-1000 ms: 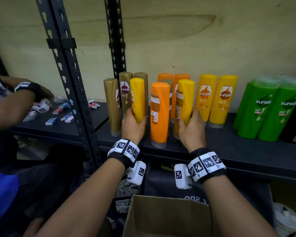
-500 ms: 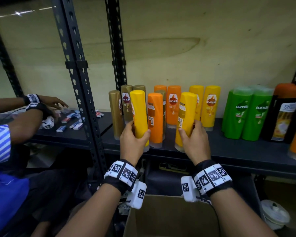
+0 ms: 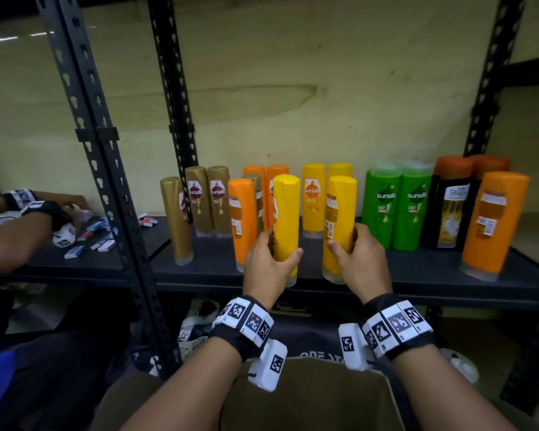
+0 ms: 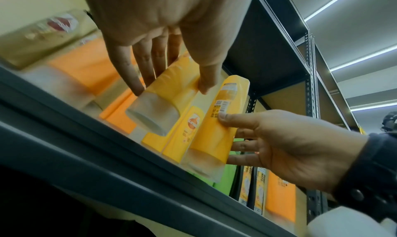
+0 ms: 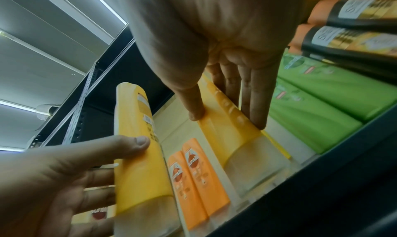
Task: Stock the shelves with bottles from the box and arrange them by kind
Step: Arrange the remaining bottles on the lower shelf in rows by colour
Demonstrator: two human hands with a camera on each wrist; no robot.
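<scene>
My left hand point(image 3: 280, 247) grips a yellow bottle point(image 3: 287, 219) upright at the dark shelf's point(image 3: 417, 275) front edge, just right of an orange bottle point(image 3: 243, 225). My right hand point(image 3: 344, 241) grips a second yellow bottle point(image 3: 339, 219) in front of two yellow ones point(image 3: 315, 197) at the back. In the left wrist view my left hand point(image 4: 169, 86) has thumb and fingers round the yellow bottle point(image 4: 171, 91). In the right wrist view my right hand point(image 5: 227, 120) clasps the second yellow bottle point(image 5: 232, 135). The cardboard box point(image 3: 308, 396) sits below my wrists.
Gold bottles point(image 3: 199, 206) stand at the left, green ones point(image 3: 395, 206) to the right, then black bottles with orange caps point(image 3: 451, 206) and a large orange bottle point(image 3: 492, 222). Another person's hands point(image 3: 41, 213) handle small packets point(image 3: 100, 241) on the neighbouring shelf. A black upright point(image 3: 106, 181) divides the two.
Both hands have carried their yellow bottles to the right along the shelf. The left one has passed from the left of the front orange bottle to its right.
</scene>
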